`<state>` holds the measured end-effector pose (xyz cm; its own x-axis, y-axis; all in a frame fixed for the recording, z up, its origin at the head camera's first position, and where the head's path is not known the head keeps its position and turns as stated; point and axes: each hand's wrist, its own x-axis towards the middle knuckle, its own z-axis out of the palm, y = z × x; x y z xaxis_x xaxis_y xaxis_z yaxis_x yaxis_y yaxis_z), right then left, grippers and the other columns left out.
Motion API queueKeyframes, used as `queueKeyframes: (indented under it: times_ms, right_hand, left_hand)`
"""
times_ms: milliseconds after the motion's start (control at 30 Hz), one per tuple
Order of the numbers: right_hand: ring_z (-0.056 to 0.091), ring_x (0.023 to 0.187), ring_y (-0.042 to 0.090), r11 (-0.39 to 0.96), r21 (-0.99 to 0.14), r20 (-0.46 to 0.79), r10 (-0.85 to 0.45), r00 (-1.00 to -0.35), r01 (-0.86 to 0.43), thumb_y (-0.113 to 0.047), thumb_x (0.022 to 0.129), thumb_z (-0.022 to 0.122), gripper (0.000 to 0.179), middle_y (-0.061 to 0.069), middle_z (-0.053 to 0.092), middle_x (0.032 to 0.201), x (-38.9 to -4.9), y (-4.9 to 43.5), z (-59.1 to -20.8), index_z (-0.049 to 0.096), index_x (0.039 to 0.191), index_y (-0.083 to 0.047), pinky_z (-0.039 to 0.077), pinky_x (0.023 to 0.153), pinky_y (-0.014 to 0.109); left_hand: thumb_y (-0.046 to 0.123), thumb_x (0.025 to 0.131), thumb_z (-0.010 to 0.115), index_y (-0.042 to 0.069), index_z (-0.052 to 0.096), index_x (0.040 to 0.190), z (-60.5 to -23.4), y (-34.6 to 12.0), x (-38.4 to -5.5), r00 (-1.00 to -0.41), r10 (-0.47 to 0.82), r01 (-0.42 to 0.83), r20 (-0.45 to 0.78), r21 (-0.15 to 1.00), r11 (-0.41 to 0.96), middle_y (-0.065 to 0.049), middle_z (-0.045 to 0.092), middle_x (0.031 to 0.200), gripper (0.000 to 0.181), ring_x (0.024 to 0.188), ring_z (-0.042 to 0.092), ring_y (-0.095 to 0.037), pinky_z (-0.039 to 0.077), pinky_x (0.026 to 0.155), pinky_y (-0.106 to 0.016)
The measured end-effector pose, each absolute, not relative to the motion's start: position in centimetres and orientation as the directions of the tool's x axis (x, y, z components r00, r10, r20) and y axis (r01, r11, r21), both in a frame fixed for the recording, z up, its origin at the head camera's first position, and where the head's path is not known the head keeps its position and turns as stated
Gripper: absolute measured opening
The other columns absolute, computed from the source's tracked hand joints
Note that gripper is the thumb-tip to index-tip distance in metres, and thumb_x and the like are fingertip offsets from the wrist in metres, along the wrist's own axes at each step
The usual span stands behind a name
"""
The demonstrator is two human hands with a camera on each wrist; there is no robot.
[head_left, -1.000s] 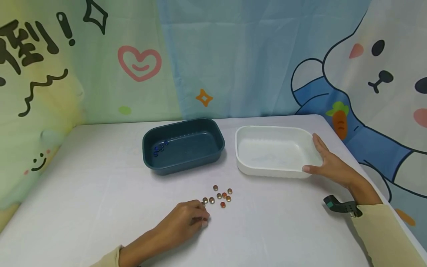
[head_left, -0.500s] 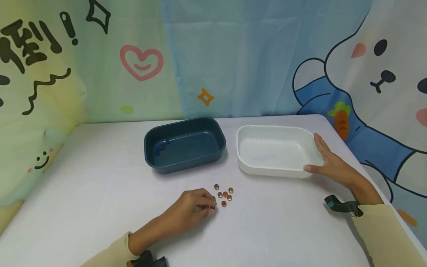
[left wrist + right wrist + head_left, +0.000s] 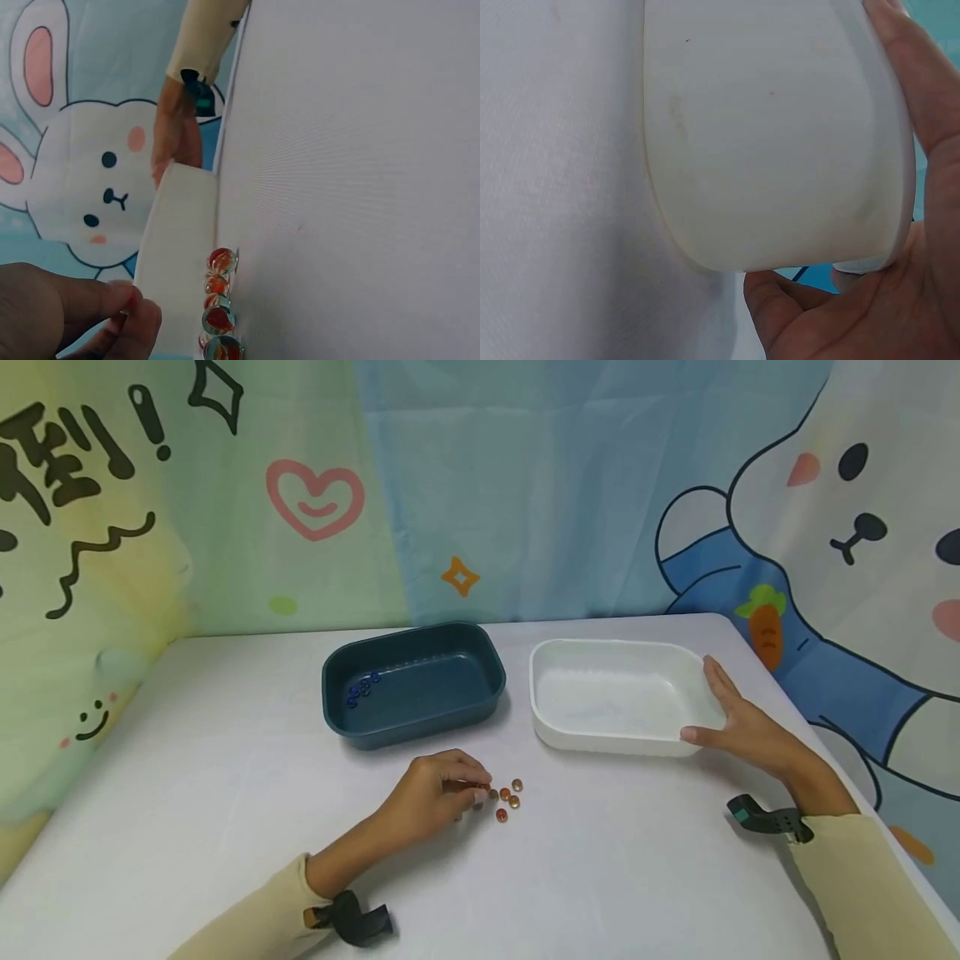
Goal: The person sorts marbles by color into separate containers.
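My left hand [image 3: 437, 793] is above the loose glass marbles, thumb and forefinger pinched together. An orange-red marble [image 3: 483, 786] shows at the fingertips in the head view, mostly hidden by them. Amber and orange marbles [image 3: 513, 802] lie just right of the fingertips; some are partly behind the hand. In the left wrist view these marbles [image 3: 218, 320] have red and orange swirls, and the left hand [image 3: 82, 311] is above the table. My right hand [image 3: 750, 735] holds the right end of a white tray [image 3: 622, 746], thumb at the front corner, fingers along the far side.
A dark teal tray [image 3: 420, 732] stands left of the white one, with several blue marbles [image 3: 360, 689] at its left end. White cloth covers the table [image 3: 187, 777]. A printed curtain [image 3: 525, 485] hangs directly behind the table's far edge.
My left hand has moved up and slightly right over the marbles, towards the trays. My right hand and both trays stay in place.
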<state>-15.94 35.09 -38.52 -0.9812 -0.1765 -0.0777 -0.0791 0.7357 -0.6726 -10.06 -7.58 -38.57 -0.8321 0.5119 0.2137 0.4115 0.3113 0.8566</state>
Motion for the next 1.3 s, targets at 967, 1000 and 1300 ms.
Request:
queueKeyframes:
  times_ms: [967,1000,1300]
  right_hand:
    - [-0.015,0.127,0.033,0.741,-0.665,-0.072,-0.182,-0.981,-0.089,-0.038,0.073,0.069,0.106,-0.014,-0.024,0.139,-16.1,35.2,-38.4,-0.018,0.134,-0.036,0.004,0.08,0.071]
    - [-0.015,0.127,0.033,0.74,-0.667,-0.074,-0.181,-0.981,-0.086,-0.039,0.073,0.069,0.106,-0.014,-0.024,0.139,-16.1,35.1,-38.4,-0.018,0.134,-0.037,0.003,0.08,0.071]
    - [-0.011,0.128,0.034,0.742,-0.658,-0.04,-0.202,-0.979,-0.126,-0.035,0.073,0.069,0.106,-0.01,-0.021,0.141,-15.8,35.1,-38.6,-0.016,0.135,-0.035,0.01,0.079,0.071]
  left_hand:
    - [0.011,0.08,0.065,0.011,0.069,0.093,-36.9,-3.5,-15.4,-0.925,0.373,0.159,0.066,0.961,0.224,0.005,0.063,0.089,0.014,0.081,0.057,-0.011,0.048,0.067,-0.025]
    - [0.011,0.079,0.065,0.011,0.069,0.093,-36.9,-3.3,-15.5,-0.927,0.369,0.151,0.062,0.964,0.218,0.004,0.063,0.09,0.014,0.081,0.057,-0.011,0.048,0.067,-0.025]
    - [0.01,0.079,0.066,0.005,0.069,0.094,-36.4,-1.5,-16.2,-0.929,0.359,0.158,0.089,0.973,0.167,0.004,0.063,0.09,0.016,0.081,0.058,-0.01,0.048,0.068,-0.025]
